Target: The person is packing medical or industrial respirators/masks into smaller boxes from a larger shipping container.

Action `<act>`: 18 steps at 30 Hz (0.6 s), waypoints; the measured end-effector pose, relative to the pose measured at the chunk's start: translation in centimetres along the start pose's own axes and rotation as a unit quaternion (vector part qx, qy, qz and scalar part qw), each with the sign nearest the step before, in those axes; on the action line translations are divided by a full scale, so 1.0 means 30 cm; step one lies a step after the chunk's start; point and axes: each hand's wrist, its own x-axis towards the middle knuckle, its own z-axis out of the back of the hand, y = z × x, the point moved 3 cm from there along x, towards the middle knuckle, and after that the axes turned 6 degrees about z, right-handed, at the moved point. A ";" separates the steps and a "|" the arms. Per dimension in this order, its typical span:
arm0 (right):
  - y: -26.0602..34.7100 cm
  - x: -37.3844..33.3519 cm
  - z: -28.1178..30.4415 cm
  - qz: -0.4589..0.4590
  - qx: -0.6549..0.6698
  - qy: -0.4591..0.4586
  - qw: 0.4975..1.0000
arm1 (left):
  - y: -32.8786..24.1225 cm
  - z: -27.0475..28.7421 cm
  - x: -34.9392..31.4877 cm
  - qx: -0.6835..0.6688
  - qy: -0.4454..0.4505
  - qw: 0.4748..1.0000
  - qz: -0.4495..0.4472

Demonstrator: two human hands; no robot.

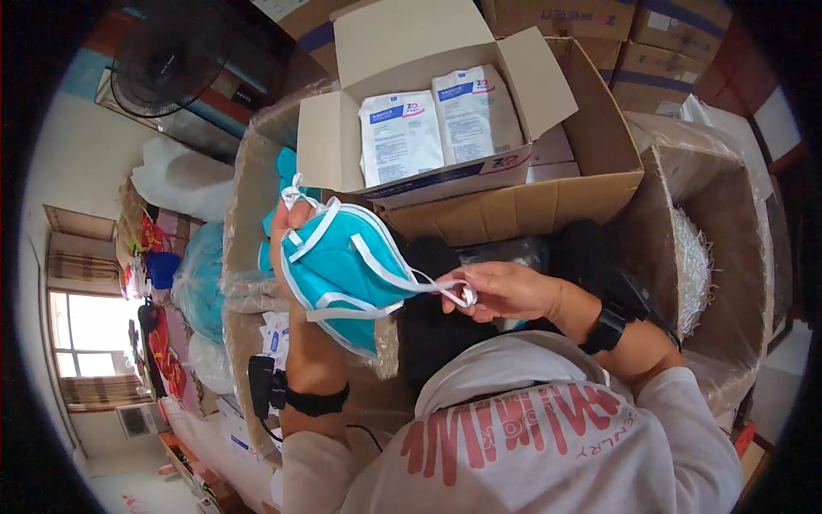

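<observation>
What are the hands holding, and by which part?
A teal mask: the left hand holds it at its upper-left edge; the right hand holds its white straps.

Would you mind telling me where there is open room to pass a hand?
Probably between the brown carton and the right hand, right of the teal mask; the far-right box also looks bare beside its white strings. The open box is crowded with packets.

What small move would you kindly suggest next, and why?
Perhaps ease the right hand gently outward to straighten the white strap: its end is looped at those fingers, while the left hand holds the teal mask by its left side.
</observation>
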 end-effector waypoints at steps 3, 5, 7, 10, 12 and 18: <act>0.018 -0.017 -0.011 0.001 -0.069 0.022 0.997 | 0.011 -0.027 -0.003 -0.049 0.029 0.998 -0.002; 0.025 -0.033 -0.018 -0.011 -0.110 0.054 0.992 | 0.012 -0.028 -0.004 -0.083 0.052 0.995 0.001; 0.022 -0.035 -0.016 -0.028 -0.145 0.031 0.989 | 0.016 -0.021 -0.004 -0.106 0.067 0.992 0.007; 0.008 -0.010 0.009 -0.006 -0.137 -0.041 0.990 | 0.011 0.047 -0.002 -0.075 0.025 0.996 0.041; 0.007 0.038 0.011 0.038 -0.095 -0.100 0.990 | 0.025 0.071 0.005 -0.077 0.017 0.995 0.062; -0.069 0.142 -0.044 0.036 -0.101 -0.041 0.993 | 0.057 0.076 0.010 -0.102 0.033 0.992 0.064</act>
